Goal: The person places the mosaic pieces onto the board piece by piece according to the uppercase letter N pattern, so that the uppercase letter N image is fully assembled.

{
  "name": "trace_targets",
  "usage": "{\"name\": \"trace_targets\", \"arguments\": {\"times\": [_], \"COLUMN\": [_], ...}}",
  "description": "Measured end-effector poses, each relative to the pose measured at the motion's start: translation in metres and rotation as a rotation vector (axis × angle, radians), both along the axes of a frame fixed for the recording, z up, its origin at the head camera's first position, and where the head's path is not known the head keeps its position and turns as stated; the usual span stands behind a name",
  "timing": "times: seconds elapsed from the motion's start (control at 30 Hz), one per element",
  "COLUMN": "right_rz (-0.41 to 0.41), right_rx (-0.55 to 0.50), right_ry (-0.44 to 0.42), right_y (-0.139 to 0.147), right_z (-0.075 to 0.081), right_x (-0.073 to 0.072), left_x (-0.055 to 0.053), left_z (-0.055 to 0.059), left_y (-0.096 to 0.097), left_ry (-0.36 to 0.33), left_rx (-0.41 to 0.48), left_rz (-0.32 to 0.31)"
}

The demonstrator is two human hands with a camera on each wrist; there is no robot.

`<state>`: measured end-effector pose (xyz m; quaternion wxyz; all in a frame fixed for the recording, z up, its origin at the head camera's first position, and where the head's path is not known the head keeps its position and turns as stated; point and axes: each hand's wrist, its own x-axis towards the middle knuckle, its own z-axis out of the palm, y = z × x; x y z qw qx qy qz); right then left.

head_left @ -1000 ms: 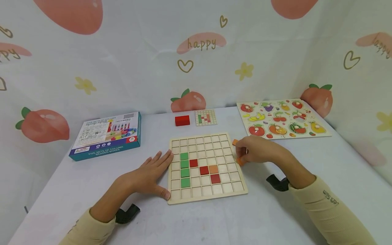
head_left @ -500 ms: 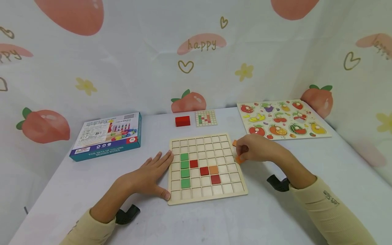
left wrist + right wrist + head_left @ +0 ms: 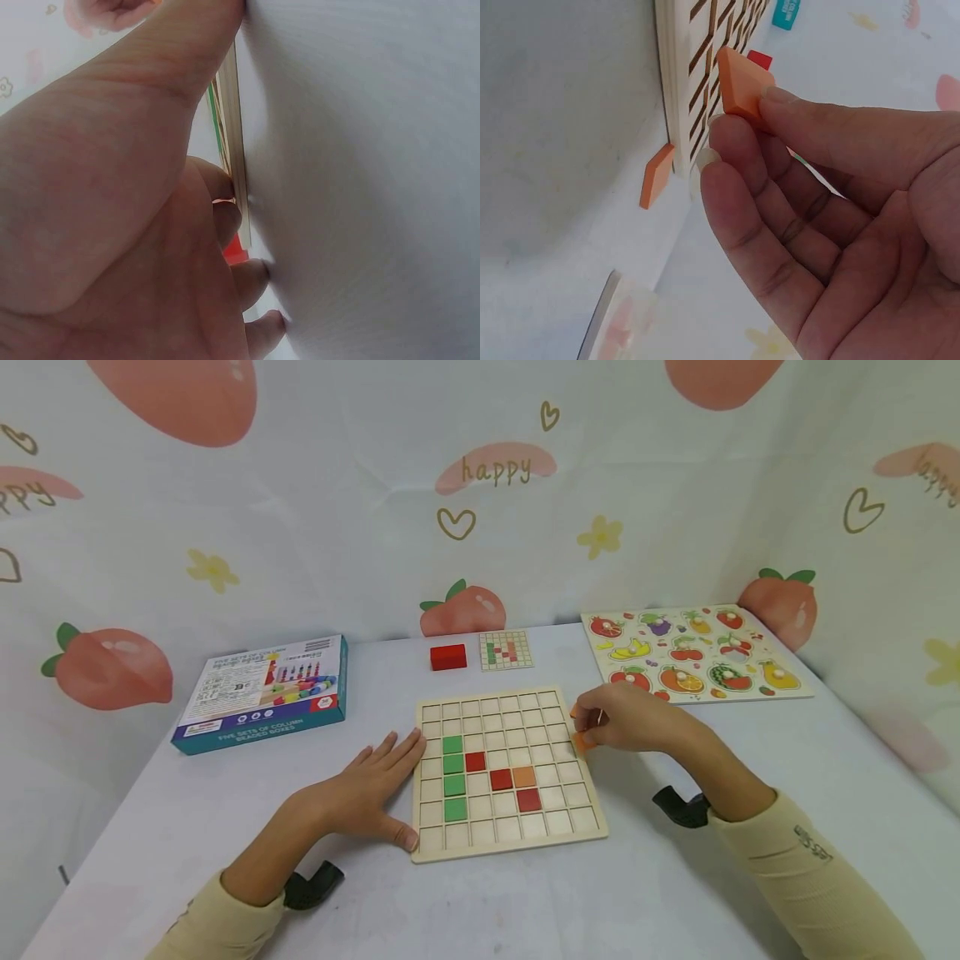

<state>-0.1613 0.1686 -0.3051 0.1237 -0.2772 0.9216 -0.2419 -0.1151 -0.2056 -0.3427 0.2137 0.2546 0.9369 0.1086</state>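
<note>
My left hand lies with fingers spread, its fingertips and thumb touching the left edge of a wooden grid board. Between thumb and fingers, my right hand pinches an orange square tile just off the board's right edge. A second orange tile lies on the table beside that edge, mostly hidden by the hand in the head view. In the grid sit a column of several green tiles, several red tiles set diagonally, and one orange tile.
Behind the board are a red block and a small pattern card. A boxed bead toy stands at the left, and a fruit puzzle board at the back right. A printed cloth hangs behind.
My right hand has lifted the pinched orange tile slightly up and toward the board's edge. My left hand keeps its place against the board.
</note>
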Motion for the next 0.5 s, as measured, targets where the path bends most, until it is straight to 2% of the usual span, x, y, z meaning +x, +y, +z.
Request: {"name": "trace_targets", "arguments": {"times": [0.13,0.5], "right_rz": [-0.004,0.008], "right_rx": [-0.012,-0.063], "right_ry": [0.025,0.006], "right_y": [-0.003,-0.012], "right_z": [-0.001,-0.001], "right_x": [0.0,-0.003], "left_x": [0.001,0.0], "left_z": [0.001,-0.001], "left_y": [0.001,-0.001], "left_ry": [-0.007,0.003], "left_rx": [0.002,-0.002], "left_rz": [0.003,-0.016]}}
